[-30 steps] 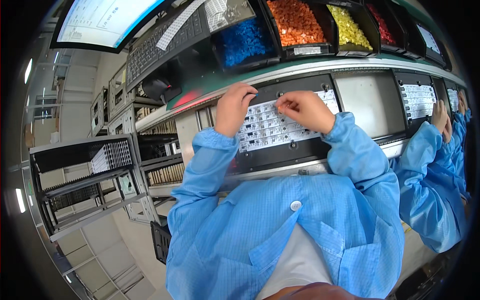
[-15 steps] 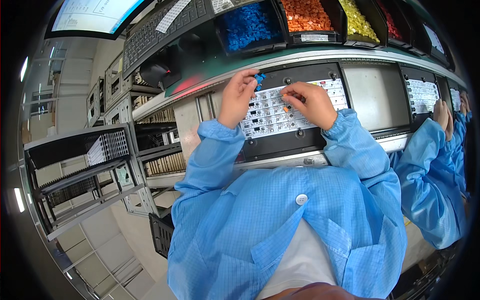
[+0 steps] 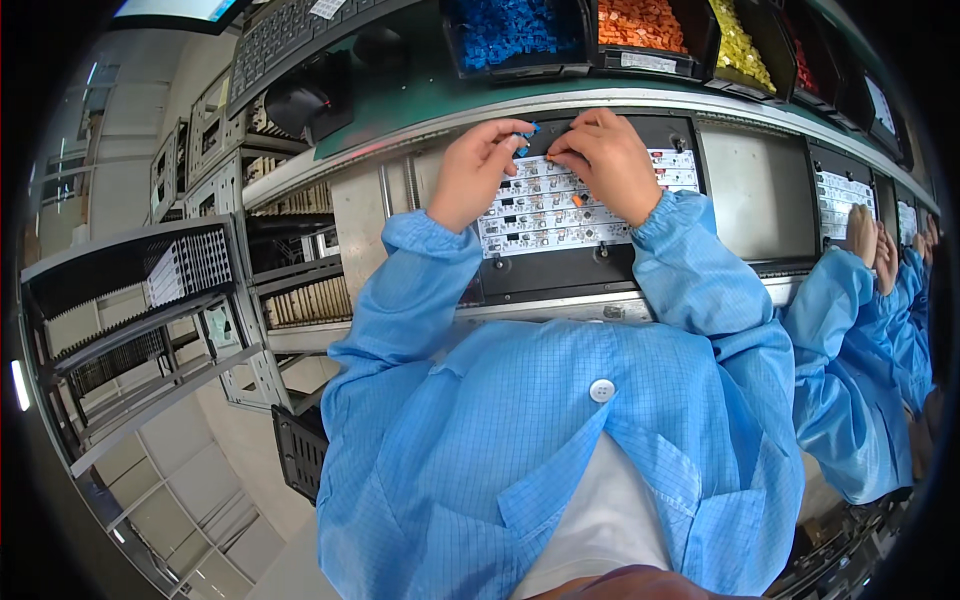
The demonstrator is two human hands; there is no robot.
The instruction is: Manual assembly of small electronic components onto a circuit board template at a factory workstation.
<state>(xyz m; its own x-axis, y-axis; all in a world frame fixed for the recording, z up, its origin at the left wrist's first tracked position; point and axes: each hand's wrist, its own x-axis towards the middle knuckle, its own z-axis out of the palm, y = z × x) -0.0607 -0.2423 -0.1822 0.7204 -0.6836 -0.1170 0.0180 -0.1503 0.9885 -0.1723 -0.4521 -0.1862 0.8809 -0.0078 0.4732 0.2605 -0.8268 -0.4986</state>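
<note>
My left hand (image 3: 474, 172) is closed around a few small blue plastic pieces (image 3: 527, 138), above the upper left corner of a panel of white circuit boards (image 3: 545, 240). Between the thumb and forefinger of my right hand (image 3: 612, 163) is a small orange piece (image 3: 551, 157), close to the top board strip. Another orange piece (image 3: 577, 201) sits lower on the boards, beside my right palm. The panel lies in a black carrier tray (image 3: 570, 283), and my right hand covers part of it. Small red parts (image 3: 657, 156) show at the panel's upper right.
Bins of blue (image 3: 508, 35), orange (image 3: 640, 22), yellow (image 3: 740, 48) and red pieces stand behind the rail. A keyboard (image 3: 290, 45) is at the back left, a slotted rack (image 3: 140, 290) at far left. A co-worker's hands (image 3: 868, 240) are over another carrier on the right.
My right hand has moved up and left over the panel, nearer my left hand, with the orange piece. My left hand still holds the blue pieces. The whole view has shifted slightly.
</note>
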